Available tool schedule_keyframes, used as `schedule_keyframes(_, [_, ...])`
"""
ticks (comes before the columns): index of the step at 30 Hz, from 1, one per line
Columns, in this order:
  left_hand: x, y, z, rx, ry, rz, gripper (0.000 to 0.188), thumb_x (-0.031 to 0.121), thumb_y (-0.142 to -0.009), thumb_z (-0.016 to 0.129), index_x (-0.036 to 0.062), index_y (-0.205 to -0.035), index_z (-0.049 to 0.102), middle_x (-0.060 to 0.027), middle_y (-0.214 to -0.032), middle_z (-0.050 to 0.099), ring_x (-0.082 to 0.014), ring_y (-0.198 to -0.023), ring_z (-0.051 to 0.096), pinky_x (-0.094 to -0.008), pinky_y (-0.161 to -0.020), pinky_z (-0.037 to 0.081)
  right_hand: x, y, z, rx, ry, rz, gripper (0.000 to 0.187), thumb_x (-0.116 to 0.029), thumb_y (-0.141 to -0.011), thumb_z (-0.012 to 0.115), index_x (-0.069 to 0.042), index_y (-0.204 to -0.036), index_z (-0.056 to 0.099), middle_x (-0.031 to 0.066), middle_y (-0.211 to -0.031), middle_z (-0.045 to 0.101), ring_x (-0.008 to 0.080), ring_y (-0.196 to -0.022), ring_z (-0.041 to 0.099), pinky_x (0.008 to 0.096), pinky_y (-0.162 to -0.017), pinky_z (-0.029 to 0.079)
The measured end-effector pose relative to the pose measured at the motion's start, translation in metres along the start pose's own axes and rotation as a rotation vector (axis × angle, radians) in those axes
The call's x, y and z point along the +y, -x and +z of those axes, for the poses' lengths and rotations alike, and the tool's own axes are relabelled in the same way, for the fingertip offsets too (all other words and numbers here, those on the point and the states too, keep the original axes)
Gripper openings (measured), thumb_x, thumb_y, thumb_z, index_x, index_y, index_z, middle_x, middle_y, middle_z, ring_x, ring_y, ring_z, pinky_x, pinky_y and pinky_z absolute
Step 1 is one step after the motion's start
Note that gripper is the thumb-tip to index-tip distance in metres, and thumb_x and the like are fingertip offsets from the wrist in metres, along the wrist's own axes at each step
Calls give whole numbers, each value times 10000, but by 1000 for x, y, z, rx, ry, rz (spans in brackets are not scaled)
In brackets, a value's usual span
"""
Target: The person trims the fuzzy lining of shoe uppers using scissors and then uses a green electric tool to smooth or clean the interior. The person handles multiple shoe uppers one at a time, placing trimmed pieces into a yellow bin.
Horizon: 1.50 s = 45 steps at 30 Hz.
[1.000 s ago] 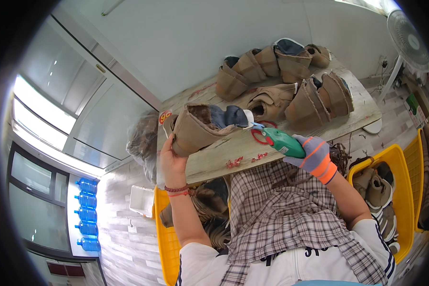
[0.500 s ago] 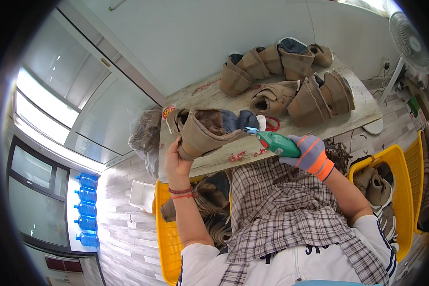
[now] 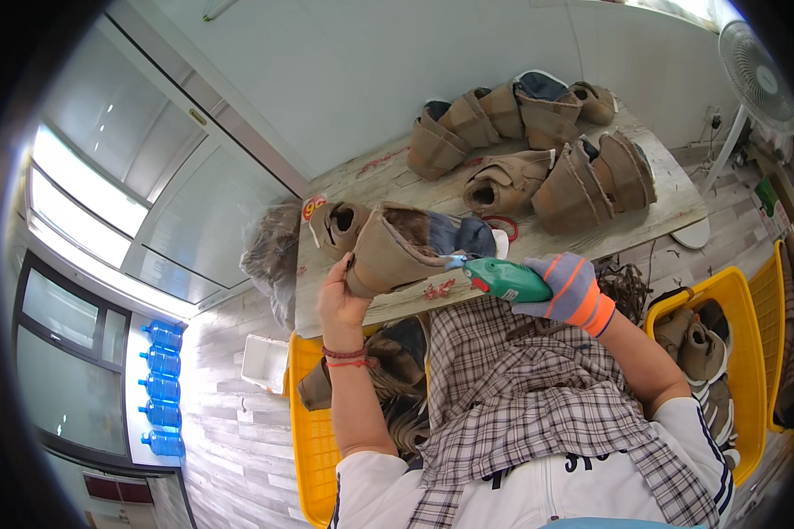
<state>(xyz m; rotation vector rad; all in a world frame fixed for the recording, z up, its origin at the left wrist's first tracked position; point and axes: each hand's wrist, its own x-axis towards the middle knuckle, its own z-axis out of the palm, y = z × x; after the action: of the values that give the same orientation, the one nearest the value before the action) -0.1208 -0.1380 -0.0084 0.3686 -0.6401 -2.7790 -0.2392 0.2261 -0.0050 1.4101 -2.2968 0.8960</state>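
My left hand (image 3: 340, 304) is closed on the side of a brown, fur-lined shoe upper (image 3: 384, 262), tilted above the table's near edge, its dark blue lining (image 3: 459, 236) and white edge toward the right. In a grey and orange glove, my right hand (image 3: 563, 291) grips a green handheld power cutter (image 3: 508, 280). The cutter's lit tip meets or nearly meets the upper's near edge; exact contact I cannot tell. Just behind the held upper lies another brown upper (image 3: 337, 225). A red loop, perhaps a scissors handle (image 3: 508, 224), lies on the wooden table (image 3: 679, 207).
More brown uppers (image 3: 476, 119) stand in rows along the table's back and right. Yellow baskets (image 3: 745, 304) filled with shoe parts flank my lap. A plastic-wrapped brown bundle (image 3: 272, 256) is at the table's left; a white fan (image 3: 761, 75) stands far right.
The held upper has moved right and slightly nearer, uncovering more of the upper behind it. The cutter has shifted slightly left and down, its tip now along the near edge.
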Motion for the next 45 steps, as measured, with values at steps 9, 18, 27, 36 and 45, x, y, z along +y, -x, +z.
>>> schedule_keyframes(9, [-21,14,22,98,-3,100,333,81,-918,477,-37,-1230,473,-180,-1247,542,-320,-1157,522,-475,-1002,411,-12,-2,2,67,-64,30,586,-458,-562,819,-60,-960,657,106,-657,577,294,-573,549,374,-536,448])
schedule_keyframes(18, [-52,42,45,-80,98,281,409,35,-885,469,-24,-1288,439,-157,-1305,504,-304,-1221,464,-476,-1054,350,-12,-8,10,12,-278,91,581,-481,-627,796,-82,-1027,658,109,-696,641,290,-619,622,338,-567,492])
schedule_keyframes(27, [-77,40,44,-258,-6,375,457,-38,-835,494,3,-1289,466,-127,-1310,504,-289,-1224,464,-453,-1063,343,-18,-22,0,-20,-424,239,554,-341,-645,830,-2,-1041,640,126,-751,667,172,-640,641,282,-612,499])
schedule_keyframes(36, [-99,24,32,-357,-340,513,431,-69,-841,498,15,-1264,503,-109,-1275,537,-243,-1176,510,-413,-1030,384,-13,-27,5,43,-481,304,614,-485,-651,794,-36,-1040,640,115,-746,678,198,-657,676,292,-612,526])
schedule_keyframes(45, [-126,16,24,-150,-1000,727,67,-19,-881,547,-11,-892,613,9,-761,581,-97,-648,481,-265,-606,396,-6,-29,5,19,-539,441,569,-496,-685,775,-35,-991,647,65,-668,654,109,-574,624,249,-554,497])
